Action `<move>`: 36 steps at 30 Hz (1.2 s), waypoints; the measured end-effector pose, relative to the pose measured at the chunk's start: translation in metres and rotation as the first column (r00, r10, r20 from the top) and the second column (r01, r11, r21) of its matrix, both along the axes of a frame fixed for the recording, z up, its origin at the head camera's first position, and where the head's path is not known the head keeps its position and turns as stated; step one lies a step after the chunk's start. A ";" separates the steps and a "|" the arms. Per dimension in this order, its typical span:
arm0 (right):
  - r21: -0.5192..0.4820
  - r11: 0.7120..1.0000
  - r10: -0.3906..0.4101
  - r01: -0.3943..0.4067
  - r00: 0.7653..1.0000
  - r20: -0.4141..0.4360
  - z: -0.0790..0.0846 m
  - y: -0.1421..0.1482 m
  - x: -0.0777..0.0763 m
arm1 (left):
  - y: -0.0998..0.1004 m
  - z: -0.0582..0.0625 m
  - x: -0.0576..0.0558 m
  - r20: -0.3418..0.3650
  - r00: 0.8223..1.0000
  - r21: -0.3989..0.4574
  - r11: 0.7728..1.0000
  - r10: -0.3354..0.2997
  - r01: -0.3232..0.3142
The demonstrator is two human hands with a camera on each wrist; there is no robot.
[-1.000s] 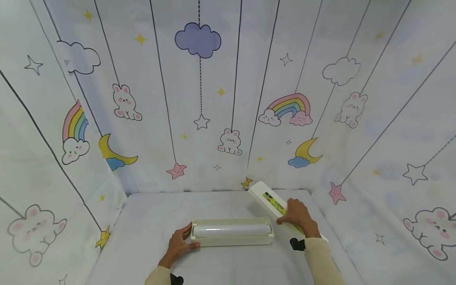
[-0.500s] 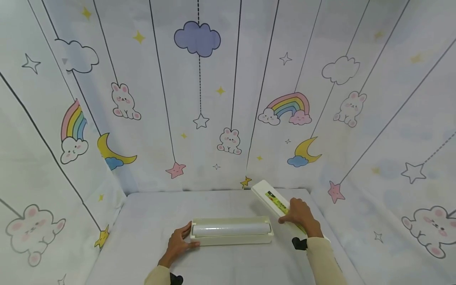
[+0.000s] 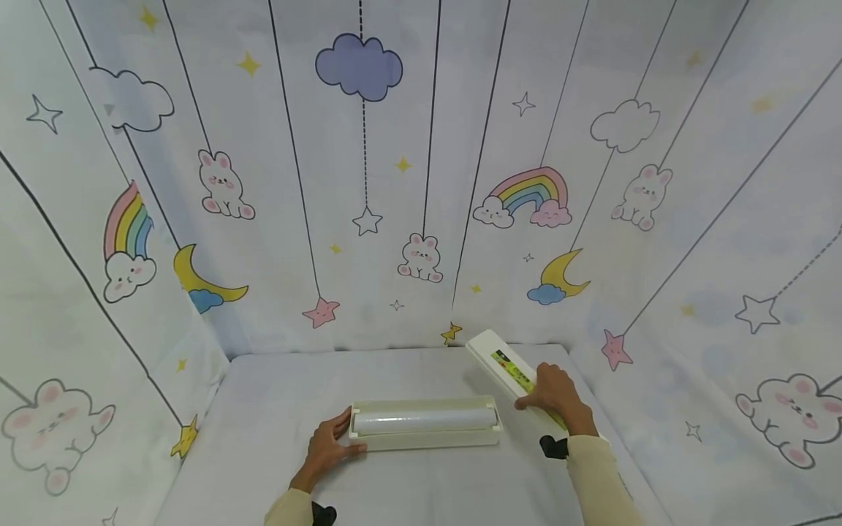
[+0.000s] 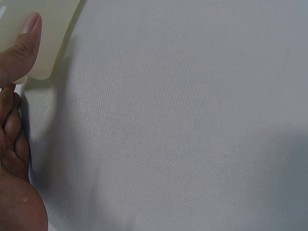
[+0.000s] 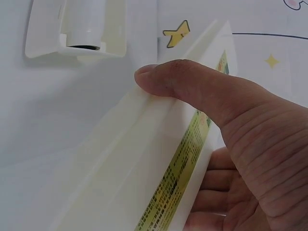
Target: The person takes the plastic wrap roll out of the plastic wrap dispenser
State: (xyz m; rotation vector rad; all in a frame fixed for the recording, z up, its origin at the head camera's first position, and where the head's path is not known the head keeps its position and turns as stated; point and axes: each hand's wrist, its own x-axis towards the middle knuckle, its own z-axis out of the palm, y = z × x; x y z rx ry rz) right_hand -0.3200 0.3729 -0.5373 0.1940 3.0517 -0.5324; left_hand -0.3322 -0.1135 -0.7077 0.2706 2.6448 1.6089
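Lying in the pale box [image 3: 430,441] is a white roll [image 3: 424,421]. The left hand [image 3: 325,447] grips the box, the right hand [image 3: 558,395] a labelled lid [image 3: 487,348].

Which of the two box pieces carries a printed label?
The lid in the right hand; the base, holding the white roll, shows none.

Head view's softly lit w/ glare on roll [image 3: 424,421], L wrist view dim w/ soft shadows on cloth [image 4: 168,120], R wrist hazy btm left
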 end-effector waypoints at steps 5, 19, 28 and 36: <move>0.004 1.000 -0.013 0.013 1.000 0.009 -0.002 0.002 -0.001 | 0.000 0.000 0.000 0.002 1.000 0.007 1.000 -0.003 0.003; -0.006 0.999 -0.033 0.033 0.999 0.026 0.007 0.001 0.006 | 0.000 0.002 0.003 -0.044 0.999 -0.022 1.000 0.005 -0.006; -0.024 0.999 -0.037 0.037 0.999 0.021 0.004 0.004 0.008 | -0.001 0.005 0.005 -0.029 0.999 -0.001 1.000 -0.013 0.013; -0.025 0.999 -0.045 0.046 0.999 0.016 0.001 0.010 0.009 | -0.001 0.000 0.000 0.002 1.000 0.002 1.000 -0.004 0.004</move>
